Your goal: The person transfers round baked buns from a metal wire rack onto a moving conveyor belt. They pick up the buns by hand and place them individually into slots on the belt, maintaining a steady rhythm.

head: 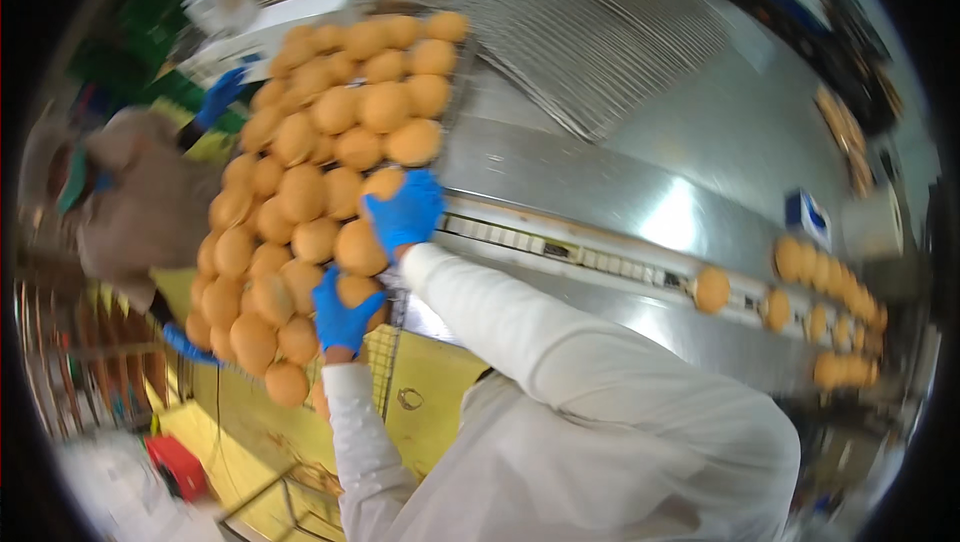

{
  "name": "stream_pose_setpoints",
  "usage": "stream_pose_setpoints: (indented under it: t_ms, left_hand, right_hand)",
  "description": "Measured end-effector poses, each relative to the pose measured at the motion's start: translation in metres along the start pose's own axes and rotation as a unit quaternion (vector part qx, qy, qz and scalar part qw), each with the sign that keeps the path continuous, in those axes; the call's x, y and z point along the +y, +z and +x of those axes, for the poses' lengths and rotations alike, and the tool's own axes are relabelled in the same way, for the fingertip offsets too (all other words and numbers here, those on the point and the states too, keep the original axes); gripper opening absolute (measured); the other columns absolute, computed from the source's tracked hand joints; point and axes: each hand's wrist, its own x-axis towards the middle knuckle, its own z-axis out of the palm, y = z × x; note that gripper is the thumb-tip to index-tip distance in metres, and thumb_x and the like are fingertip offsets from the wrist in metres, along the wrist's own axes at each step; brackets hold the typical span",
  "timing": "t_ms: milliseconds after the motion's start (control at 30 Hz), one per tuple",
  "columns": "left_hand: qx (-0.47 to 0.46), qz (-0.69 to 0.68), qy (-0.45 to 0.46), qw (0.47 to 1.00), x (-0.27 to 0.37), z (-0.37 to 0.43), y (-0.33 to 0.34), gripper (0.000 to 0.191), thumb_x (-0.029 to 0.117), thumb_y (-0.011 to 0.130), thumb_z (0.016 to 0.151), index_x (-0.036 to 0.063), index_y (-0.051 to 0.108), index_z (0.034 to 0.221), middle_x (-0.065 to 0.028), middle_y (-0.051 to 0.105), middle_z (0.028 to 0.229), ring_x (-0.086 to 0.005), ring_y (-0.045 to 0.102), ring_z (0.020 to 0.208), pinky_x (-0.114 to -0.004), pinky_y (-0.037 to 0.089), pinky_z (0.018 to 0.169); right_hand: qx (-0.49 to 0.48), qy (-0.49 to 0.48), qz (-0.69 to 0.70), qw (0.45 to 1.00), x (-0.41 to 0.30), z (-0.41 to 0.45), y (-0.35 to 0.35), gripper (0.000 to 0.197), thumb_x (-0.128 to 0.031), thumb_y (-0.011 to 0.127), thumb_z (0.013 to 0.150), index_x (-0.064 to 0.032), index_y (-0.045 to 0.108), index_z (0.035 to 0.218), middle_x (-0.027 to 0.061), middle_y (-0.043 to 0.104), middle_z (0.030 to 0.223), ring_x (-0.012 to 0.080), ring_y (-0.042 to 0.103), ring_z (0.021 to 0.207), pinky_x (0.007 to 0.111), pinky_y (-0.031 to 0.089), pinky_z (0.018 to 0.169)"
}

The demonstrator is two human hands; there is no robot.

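Before me lies a wire rack (pixel 390 362) covered with round golden-brown buns (pixel 303 193), piled in places on one another. My left hand (pixel 345 311), in a blue glove, has its thumb and fingers spread around a bun (pixel 358 291) at the rack's near edge. Farther up the same edge, my right hand (pixel 411 212), gloved in blue too, is on another bun (pixel 384 183), which sits between thumb and fingers. The right palm hides part of that bun. Some motion blur softens the picture.
A slotted conveyor channel (pixel 555 249) runs rightward through the steel table, with single buns (pixel 711 289) along it. Stacked wire racks (pixel 592 32) lie on the steel. Across the buns stands a co-worker (pixel 150 197) in blue gloves. Rows of buns (pixel 825 279) flank the channel's far end.
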Motion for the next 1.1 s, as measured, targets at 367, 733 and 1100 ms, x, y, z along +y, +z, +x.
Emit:
stream_pose_setpoints:
  t_ms: [367,733,1100]
  left_hand:
    - [-0.167,-0.451,0.091,0.872,0.173,-0.05,0.16,0.063,0.011,0.079,0.077,0.0045,0.051,0.133,-0.0111,0.051,0.129,-0.0252,0.052,0.118,-0.038,0.045,0.102]
    - [-0.091,0.038,0.364,0.926,0.244,-0.083,0.214,0.072,0.045,0.064,0.09,0.0069,0.042,0.147,-0.0245,0.044,0.141,-0.0399,0.046,0.128,-0.052,0.037,0.105]
    - [0.123,0.118,0.004,0.985,-0.041,-0.1,-0.017,0.062,0.026,0.074,0.085,0.001,0.049,0.137,-0.0232,0.054,0.131,-0.0401,0.052,0.121,-0.047,0.042,0.105]
  right_hand:
    - [0.204,0.022,0.301,0.931,0.257,-0.038,-0.277,0.061,-0.018,0.072,0.088,-0.0069,0.041,0.14,0.0096,0.041,0.135,0.025,0.045,0.126,0.038,0.04,0.107]
    - [0.269,0.059,-0.068,0.959,0.444,-0.052,-0.387,0.046,-0.023,0.07,0.092,0.0003,0.055,0.129,0.0138,0.057,0.124,0.0263,0.054,0.115,0.041,0.043,0.102]
    - [-0.093,-0.298,0.091,0.946,0.071,-0.024,-0.026,0.048,-0.039,0.075,0.084,-0.0036,0.065,0.115,0.0154,0.061,0.118,0.0329,0.057,0.112,0.044,0.045,0.098]
